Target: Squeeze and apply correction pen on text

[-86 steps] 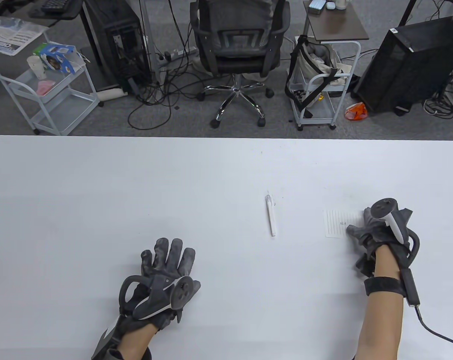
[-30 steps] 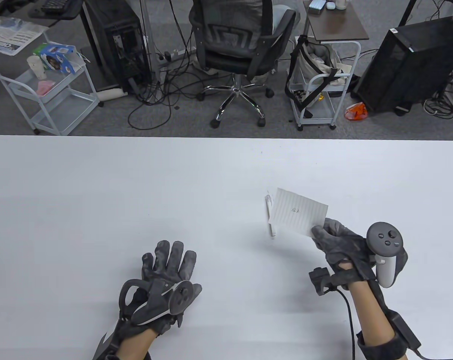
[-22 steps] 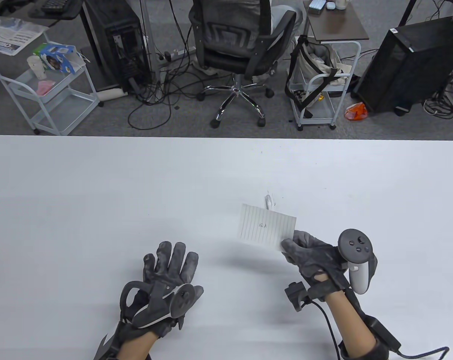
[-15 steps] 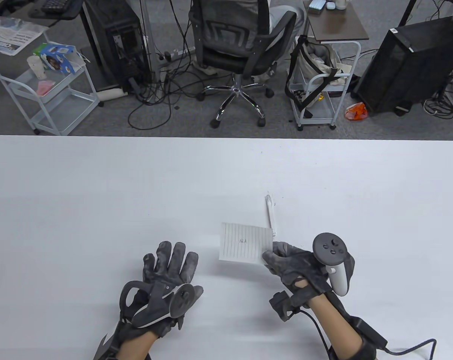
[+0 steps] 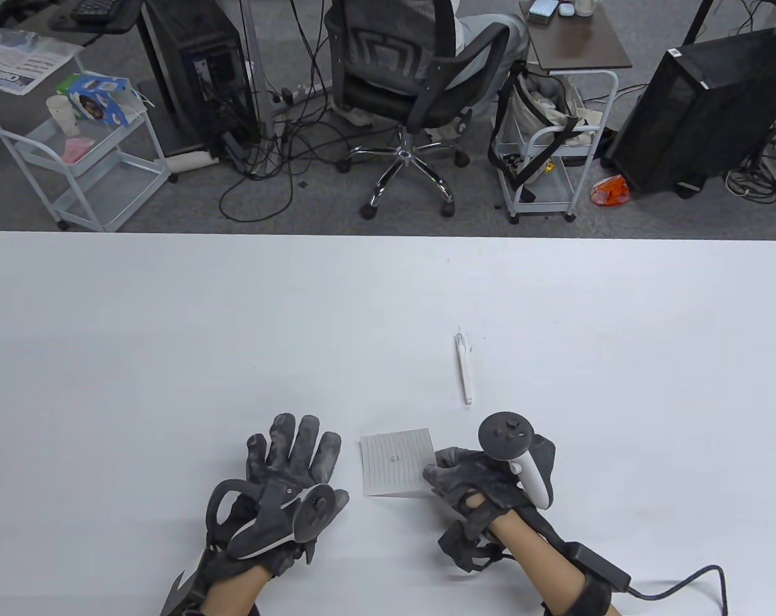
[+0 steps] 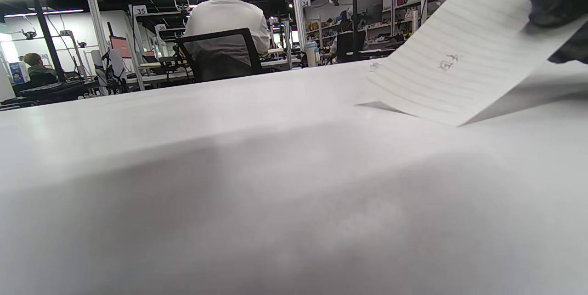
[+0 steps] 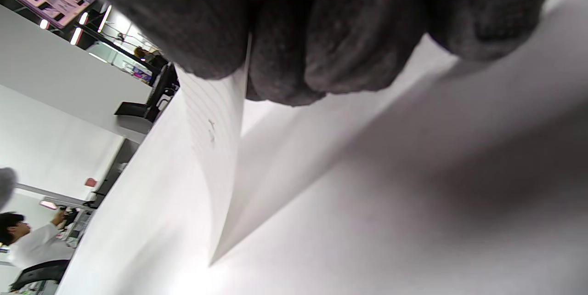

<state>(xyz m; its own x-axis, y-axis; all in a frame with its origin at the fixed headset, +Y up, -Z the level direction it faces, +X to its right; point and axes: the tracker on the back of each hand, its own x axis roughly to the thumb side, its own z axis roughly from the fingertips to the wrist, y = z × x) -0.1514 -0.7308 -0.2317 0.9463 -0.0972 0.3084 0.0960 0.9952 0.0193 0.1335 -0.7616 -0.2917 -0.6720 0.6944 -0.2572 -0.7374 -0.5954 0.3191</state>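
The correction pen [image 5: 464, 369], a slim white stick, lies flat on the white bench [image 5: 169, 321], right of the middle and roughly halfway between the far edge and the near edge, its length running almost straight from far to near. Nothing touches it.

Nearer the near edge, and a little left of the pen, is the lined paper slip [image 5: 397, 462] with a small handwritten mark [image 5: 397, 458] near its middle. The right hand [image 5: 474, 481] pinches the slip at its right edge, fingers closed on the paper; in the right wrist view the gloved fingertips [image 7: 294, 56] clamp the sheet from both sides. The slip [image 6: 455, 65] is tilted: in the left wrist view its lower left edge touches the bench while the held side is raised, and the mark [image 6: 448, 61] faces up. The right wrist view shows the same sheet [image 7: 216, 148] meeting the bench [image 7: 367, 194] at one corner.

The left hand [image 5: 285, 475] rests palm down on the bench just left of the slip, fingers spread and extended toward the far edge, holding nothing and not touching the paper. Each hand carries a tracker on its back, and a cable [image 5: 683, 581] trails from the right wrist toward the near right.

Beyond the far edge stand an office chair [image 5: 413, 83] with a seated person, two wire carts [image 5: 79, 147] and two dark computer towers [image 5: 696, 109].
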